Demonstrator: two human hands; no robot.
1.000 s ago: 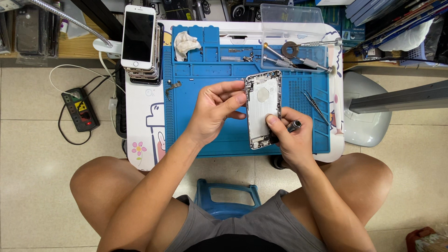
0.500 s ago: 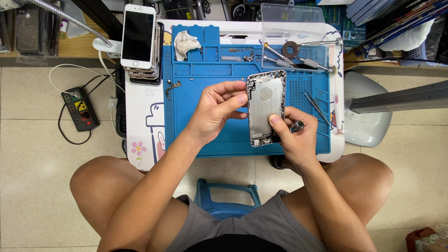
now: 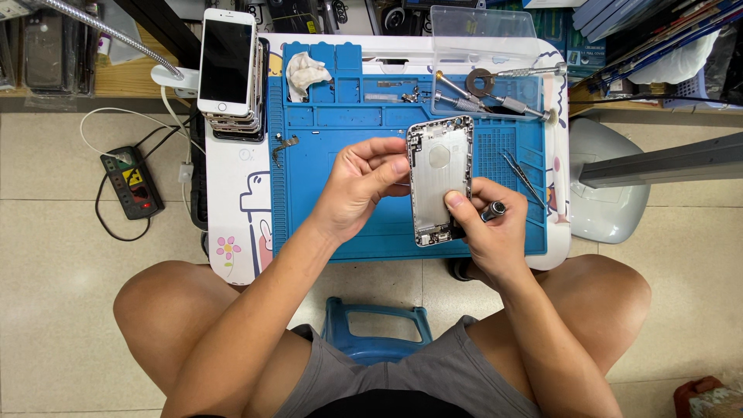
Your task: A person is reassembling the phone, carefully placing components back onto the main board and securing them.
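An opened silver phone housing [image 3: 439, 178] stands nearly upright over the blue repair mat [image 3: 333, 193], its inner side facing me. My left hand [image 3: 364, 182] pinches its left edge with thumb and fingers. My right hand [image 3: 484, 224] grips the housing's lower right edge with the thumb on its inner face, and a small dark screwdriver handle [image 3: 495, 209] pokes out between the fingers of that same hand.
A stack of phones [image 3: 228, 70] sits at the mat's upper left, with a crumpled white cloth [image 3: 306, 73] beside it. Screwdrivers and a tape roll [image 3: 480, 81] lie at the top right, tweezers [image 3: 522, 174] to the right. A black power strip [image 3: 131, 182] lies on the floor at left.
The housing has shifted slightly up and straightened between my hands. My right thumb has slid further onto its inner face.
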